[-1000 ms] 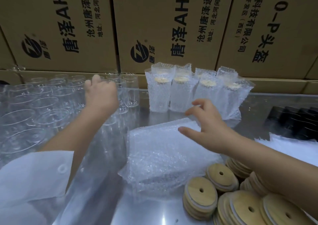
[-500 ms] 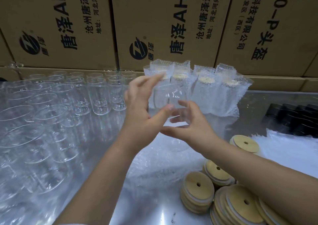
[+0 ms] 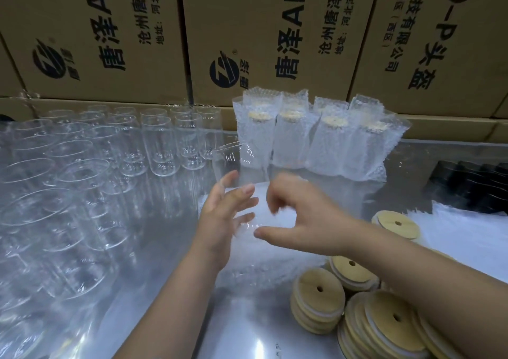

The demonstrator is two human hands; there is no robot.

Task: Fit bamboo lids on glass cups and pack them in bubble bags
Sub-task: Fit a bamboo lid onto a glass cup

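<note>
Head cam | L hand (image 3: pixel 224 218) fingers straight, spread | R hand (image 3: pixel 305 215) fingers curled, blurred, can't tell if gripping | glass cup (image 3: pixel 242 158) faint, just above hands, over bubble bags (image 3: pixel 261 262) on tabletop (image 3: pixel 247 331)

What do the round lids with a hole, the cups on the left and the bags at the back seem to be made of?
Lids: likely bamboo or light wood, matt, pale tan with faint grain; a white ring, perhaps silicone, runs round the edge. Cups: clear glass by the look, glossy, with bright reflections. Bags: clear plastic bubble wrap, its surface dimpled.
</note>
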